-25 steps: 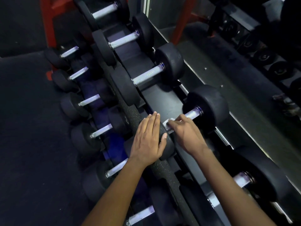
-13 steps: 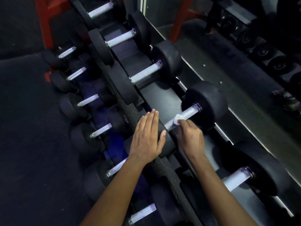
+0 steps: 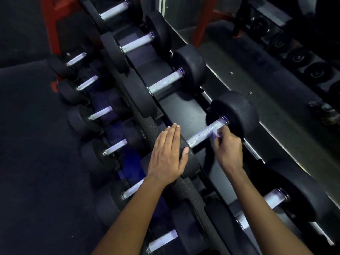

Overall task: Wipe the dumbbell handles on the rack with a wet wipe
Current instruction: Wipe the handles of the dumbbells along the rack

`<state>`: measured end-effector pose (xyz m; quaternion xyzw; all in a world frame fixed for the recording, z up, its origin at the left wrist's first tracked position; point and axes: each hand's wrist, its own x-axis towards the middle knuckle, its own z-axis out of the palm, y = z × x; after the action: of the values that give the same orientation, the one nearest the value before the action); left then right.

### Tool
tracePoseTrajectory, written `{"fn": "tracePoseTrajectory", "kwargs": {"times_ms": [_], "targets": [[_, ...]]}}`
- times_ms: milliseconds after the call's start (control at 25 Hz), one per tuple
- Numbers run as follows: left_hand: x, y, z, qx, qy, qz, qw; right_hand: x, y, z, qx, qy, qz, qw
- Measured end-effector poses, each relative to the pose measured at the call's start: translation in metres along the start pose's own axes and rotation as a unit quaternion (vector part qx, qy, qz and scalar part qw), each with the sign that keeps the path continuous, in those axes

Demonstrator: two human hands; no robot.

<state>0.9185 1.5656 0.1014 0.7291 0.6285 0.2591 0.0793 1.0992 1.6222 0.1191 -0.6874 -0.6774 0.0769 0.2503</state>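
The right hand (image 3: 229, 150) pinches a small white wet wipe (image 3: 217, 133) in its fingertips and presses it on the shiny rough metal handle (image 3: 202, 134) of a big black round dumbbell on the black rack (image 3: 185, 115). The wipe sits by the far end, close to the round weight (image 3: 237, 113). The left hand (image 3: 166, 155) lies flat, fingers together, on the near weight. The wipe is soft, thin and floppy, so hold it bunched. The dumbbell looks heavy and should stay put.
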Motion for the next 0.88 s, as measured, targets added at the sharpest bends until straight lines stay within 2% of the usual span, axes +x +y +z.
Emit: {"fn": "tracePoseTrajectory", "kwargs": {"times_ms": [200,280,360,440,480,520,560,600,640,880], "targets": [[0.001,0.000,0.000,0.004,0.010,0.006,1.000,-0.028,-0.011,0.016,0.032,-0.163,-0.060,0.984],[0.000,0.000,0.000,0.005,0.011,0.007,1.000,-0.031,-0.011,0.017,0.047,-0.191,-0.060,0.979],[0.000,0.000,0.000,0.007,0.011,0.007,1.000,-0.032,-0.010,0.014,0.099,-0.148,-0.001,0.984],[0.000,0.000,0.000,0.006,0.009,0.009,1.000,-0.029,-0.006,0.012,0.191,-0.028,0.139,0.971],[0.000,0.000,0.000,0.004,0.010,0.009,1.000,-0.024,-0.005,0.012,0.280,0.029,0.237,0.930],[0.001,0.000,0.001,0.002,0.012,0.009,1.000,-0.017,-0.005,0.010,0.397,0.064,0.325,0.856],[0.000,0.000,0.001,0.000,0.013,0.008,1.000,-0.009,-0.007,0.008,0.500,0.072,0.397,0.766],[0.000,-0.001,0.001,-0.001,0.013,0.009,1.000,-0.001,-0.009,0.006,0.567,0.072,0.442,0.692],[0.000,-0.001,0.001,-0.001,0.013,0.009,1.000,0.007,-0.009,0.005,0.598,0.068,0.469,0.647],[0.000,-0.001,0.001,-0.004,0.011,0.010,1.000,0.030,-0.017,0.014,0.705,0.009,0.476,0.525]]}}
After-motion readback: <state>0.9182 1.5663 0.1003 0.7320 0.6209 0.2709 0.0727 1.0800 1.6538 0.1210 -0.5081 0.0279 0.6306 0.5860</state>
